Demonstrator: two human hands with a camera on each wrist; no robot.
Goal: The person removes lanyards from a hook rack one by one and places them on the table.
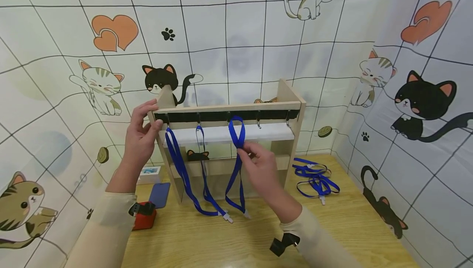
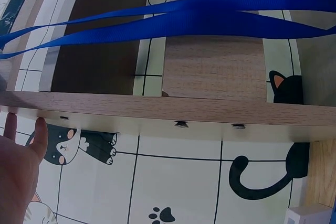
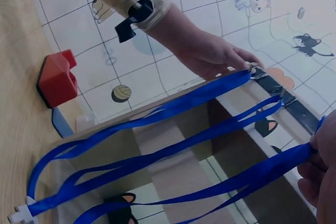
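A wooden rack (image 1: pixel 236 106) carries a dark strip with several metal hooks near its top. My left hand (image 1: pixel 142 132) grips the rack's upper left corner, thumb in front and fingers behind. Between thumb and fingers, my right hand (image 1: pixel 261 167) pinches a blue lanyard (image 1: pixel 237 132) just below its top loop. That loop stands up at the middle hook; whether it is on the hook cannot be told. A second lanyard (image 1: pixel 181 169) hangs from the leftmost hook and a third lanyard (image 1: pixel 204 173) from the hook beside it. Their white clips (image 1: pixel 227 217) reach the table.
More blue lanyards (image 1: pixel 318 179) lie in a loose pile right of the rack on the wooden table (image 1: pixel 207 243). At left are a red object (image 1: pixel 145 220), a blue flat piece (image 1: pixel 160 195) and a white box (image 1: pixel 149 175). Cat-printed cloth walls (image 1: pixel 236 62) stand close behind and beside.
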